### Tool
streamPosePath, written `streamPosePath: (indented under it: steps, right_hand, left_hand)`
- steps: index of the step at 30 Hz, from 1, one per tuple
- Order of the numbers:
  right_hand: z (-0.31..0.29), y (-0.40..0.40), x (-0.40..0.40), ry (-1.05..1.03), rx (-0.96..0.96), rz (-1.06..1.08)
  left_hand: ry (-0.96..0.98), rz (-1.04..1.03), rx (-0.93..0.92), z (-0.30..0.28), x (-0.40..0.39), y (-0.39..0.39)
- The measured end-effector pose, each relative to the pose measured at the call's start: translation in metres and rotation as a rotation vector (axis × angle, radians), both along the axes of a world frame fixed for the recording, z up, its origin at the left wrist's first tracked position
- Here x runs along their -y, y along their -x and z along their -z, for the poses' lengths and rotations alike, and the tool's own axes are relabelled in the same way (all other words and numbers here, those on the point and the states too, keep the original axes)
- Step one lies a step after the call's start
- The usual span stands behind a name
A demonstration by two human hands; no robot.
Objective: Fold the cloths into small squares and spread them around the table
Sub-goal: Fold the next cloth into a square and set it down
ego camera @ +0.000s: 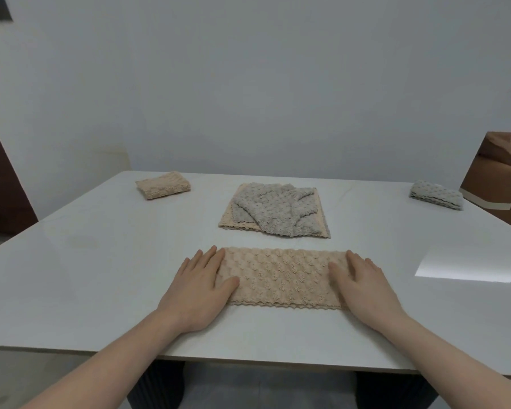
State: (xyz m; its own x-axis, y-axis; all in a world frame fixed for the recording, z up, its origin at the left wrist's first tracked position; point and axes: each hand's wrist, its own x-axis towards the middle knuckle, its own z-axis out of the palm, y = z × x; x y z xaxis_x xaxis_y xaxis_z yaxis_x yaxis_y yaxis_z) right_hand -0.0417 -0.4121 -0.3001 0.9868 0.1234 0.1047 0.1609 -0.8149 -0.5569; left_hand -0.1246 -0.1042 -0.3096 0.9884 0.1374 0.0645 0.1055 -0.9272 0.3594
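Observation:
A beige cloth (pixel 282 277), folded into a long strip, lies on the white table (pixel 101 261) near its front edge. My left hand (pixel 199 286) rests flat on the strip's left end with straight fingers. My right hand (pixel 366 286) presses flat on its right end. Behind the strip, at the table's middle, a crumpled grey cloth (pixel 273 211) lies on top of a flat beige cloth (pixel 229 221). A small folded beige square (pixel 163 188) sits at the far left. A small folded grey square (pixel 435 197) sits at the far right.
A plain wall stands right behind the table's far edge. A brown cardboard box (pixel 502 178) stands beyond the table's right end. A dark door or panel (pixel 0 178) is at the left. My legs show below the front edge.

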Motion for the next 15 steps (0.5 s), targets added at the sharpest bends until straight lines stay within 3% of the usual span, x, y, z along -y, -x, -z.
streamPosePath:
  steps: [3, 10, 15]
  right_hand:
    - [-0.011, -0.002, 0.001, -0.209, 0.011, 0.087]
    - [-0.038, -0.024, 0.003, -0.091, -0.243, 0.12]
    - [-0.067, -0.032, -0.004, -0.357, -0.317, 0.09]
  left_hand:
    - [0.031, -0.038, 0.014, 0.0, -0.001, 0.0]
    - [-0.038, -0.013, -0.009, 0.002, 0.001, 0.0]
    - [-0.004, -0.012, 0.013, 0.003, -0.001, 0.001]
